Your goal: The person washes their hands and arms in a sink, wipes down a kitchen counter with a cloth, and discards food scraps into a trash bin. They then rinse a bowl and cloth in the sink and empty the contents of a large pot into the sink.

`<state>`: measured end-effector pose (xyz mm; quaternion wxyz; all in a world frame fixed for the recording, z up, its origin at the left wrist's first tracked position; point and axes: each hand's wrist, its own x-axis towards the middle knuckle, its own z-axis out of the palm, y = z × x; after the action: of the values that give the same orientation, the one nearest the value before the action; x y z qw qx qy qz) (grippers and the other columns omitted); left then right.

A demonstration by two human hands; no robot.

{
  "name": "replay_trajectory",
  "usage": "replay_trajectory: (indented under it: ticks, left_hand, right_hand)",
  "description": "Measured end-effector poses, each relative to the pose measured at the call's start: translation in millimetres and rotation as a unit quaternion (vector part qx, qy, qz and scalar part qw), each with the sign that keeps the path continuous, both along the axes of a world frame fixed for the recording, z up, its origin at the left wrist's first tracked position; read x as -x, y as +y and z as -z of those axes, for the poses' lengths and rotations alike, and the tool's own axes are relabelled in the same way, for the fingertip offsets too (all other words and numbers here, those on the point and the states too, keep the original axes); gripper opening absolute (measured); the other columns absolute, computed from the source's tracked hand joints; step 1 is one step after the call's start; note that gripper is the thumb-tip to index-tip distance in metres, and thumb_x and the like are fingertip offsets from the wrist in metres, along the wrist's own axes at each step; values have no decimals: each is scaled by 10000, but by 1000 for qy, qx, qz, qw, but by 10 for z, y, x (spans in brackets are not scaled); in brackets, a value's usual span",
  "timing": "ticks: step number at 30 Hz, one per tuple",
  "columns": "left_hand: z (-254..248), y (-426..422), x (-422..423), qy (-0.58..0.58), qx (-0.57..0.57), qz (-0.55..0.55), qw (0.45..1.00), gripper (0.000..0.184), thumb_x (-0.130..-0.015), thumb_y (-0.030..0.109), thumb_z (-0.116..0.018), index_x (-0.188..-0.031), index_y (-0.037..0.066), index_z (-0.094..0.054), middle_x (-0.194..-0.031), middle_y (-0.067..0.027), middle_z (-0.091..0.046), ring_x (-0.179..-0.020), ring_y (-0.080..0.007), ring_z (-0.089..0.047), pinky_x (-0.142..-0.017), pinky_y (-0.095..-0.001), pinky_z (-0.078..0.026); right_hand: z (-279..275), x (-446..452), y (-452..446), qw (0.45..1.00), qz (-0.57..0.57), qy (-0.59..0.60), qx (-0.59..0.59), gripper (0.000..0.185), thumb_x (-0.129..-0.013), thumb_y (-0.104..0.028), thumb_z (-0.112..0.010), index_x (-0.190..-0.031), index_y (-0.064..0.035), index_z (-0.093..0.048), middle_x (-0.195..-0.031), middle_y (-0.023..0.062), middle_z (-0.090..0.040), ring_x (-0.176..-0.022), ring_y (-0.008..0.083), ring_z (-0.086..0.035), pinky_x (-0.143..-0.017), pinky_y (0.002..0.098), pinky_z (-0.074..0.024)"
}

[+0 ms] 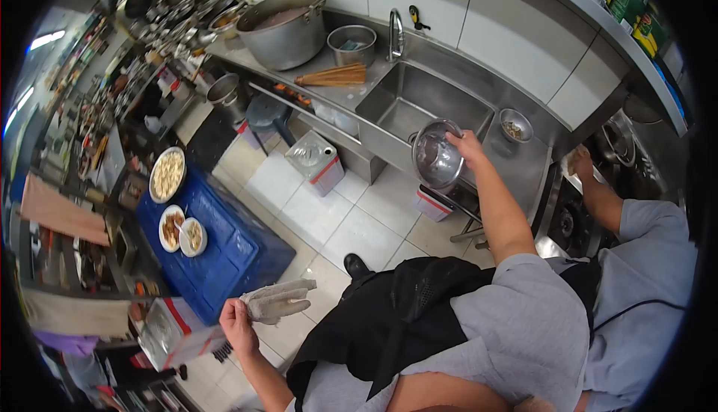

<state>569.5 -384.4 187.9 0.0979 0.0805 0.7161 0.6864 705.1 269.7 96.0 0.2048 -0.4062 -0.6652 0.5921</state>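
Grey fabric made up the glove (278,302) below and left of the frame's centre, its end clamped in the fingers of the left hand (238,326). Right of centre, the right hand (465,149) had its fingers clamped on the rim of a steel bowl (434,159), which overlapped the front edge of the sink (407,107). On the worktop (516,165), a smaller bowl (516,125) stood right of the sink; sticks (333,75) and a pot (288,49) sat to the sink's upper left. At the left, a blue box (224,240) carried three filled dishes (167,175). Another person's hand (580,163) showed near the stove (566,223) at the far right.
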Motion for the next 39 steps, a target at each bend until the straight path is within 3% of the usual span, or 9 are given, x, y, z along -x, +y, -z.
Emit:
replay_trajectory:
  ticks: [7, 10, 21, 26, 29, 31, 34, 37, 39]
  left_hand:
    - [29, 592, 1548, -12, -59, 38, 997, 250, -959, 254, -561, -785, 74, -544, -664, 51, -512, -556, -25, -374, -494, -205, -268]
    - [68, 863, 2099, -9, -5, 75, 997, 253, -960, 248, -558, -780, 70, -544, -674, 51, -517, -561, -30, -377, -500, -210, -277]
    - [-74, 1956, 3161, -19, 52, 85, 995, 266, -959, 261, -565, -773, 72, -543, -672, 56, -480, -605, -38, -387, -536, -218, -293]
    - [-460, 2444, 3364, 0, 82, 83, 993, 252, -966, 266, -548, -791, 84, -540, -668, 62, -478, -586, -34, -384, -526, -209, -293]
    - [-540, 2641, 3493, 2, 63, 63, 996, 237, -969, 253, -539, -805, 81, -542, -665, 59, -485, -568, -31, -384, -508, -204, -285]
    - [-572, 2778, 3542, -5, 39, 70, 997, 242, -978, 229, -524, -825, 42, -527, -756, -2, -560, -696, -87, -527, -659, -253, -437]
    - [-477, 2841, 3659, -35, 39, 86, 995, 238, -980, 230, -522, -844, 35, -533, -766, -7, -567, -705, -90, -536, -673, -258, -444]
    - [-444, 2989, 3756, -26, 24, 84, 996, 229, -974, 231, -534, -841, 44, -541, -736, 15, -543, -663, -69, -496, -620, -233, -400]
    - [-468, 3061, 3847, -19, 25, 79, 996, 224, -967, 232, -547, -830, 55, -548, -703, 38, -516, -622, -46, -454, -566, -208, -354]
  right_hand:
    - [-384, 495, 374, 985, 96, -62, -129, 243, -865, -193, -665, -962, 30, -667, -835, 46, -657, -766, 136, -561, -682, 330, -449]
    - [-364, 771, 535, 970, 96, -120, -186, 307, -824, -181, -680, -1048, 28, -652, -947, 160, -683, -894, 256, -642, -801, 352, -464]
    - [560, 2364, 1849, 993, 52, -4, -110, 280, -833, -66, -648, -1107, -7, -646, -1248, 131, -587, -1091, 259, -598, -934, 328, -443]
    - [520, 3227, 2543, 959, 83, -13, -270, 236, -781, 20, -606, -1004, -2, -680, -1308, 108, -557, -1152, 274, -555, -970, 342, -420]
    - [702, 3452, 2929, 988, 14, 92, -127, 320, -855, -50, -615, -1174, -24, -606, -955, 33, -654, -906, 144, -596, -849, 307, -474]
    - [827, 3433, 2945, 989, 13, 128, -70, 346, -849, -61, -619, -1194, -92, -612, -873, 3, -626, -840, 119, -570, -808, 306, -479]
    - [905, 3252, 2733, 979, -4, 20, -204, 367, -837, -73, -624, -1198, -144, -621, -878, 10, -632, -844, 120, -572, -806, 296, -476]
    - [1378, 2944, 2532, 932, -201, -77, -293, 347, -799, -39, -613, -1141, -91, -625, -1027, 58, -655, -935, 194, -627, -846, 320, -486]
    - [1513, 2632, 2275, 934, -167, -204, -240, 342, -804, -28, -598, -1141, -79, -611, -1037, 84, -649, -958, 235, -628, -836, 353, -507]
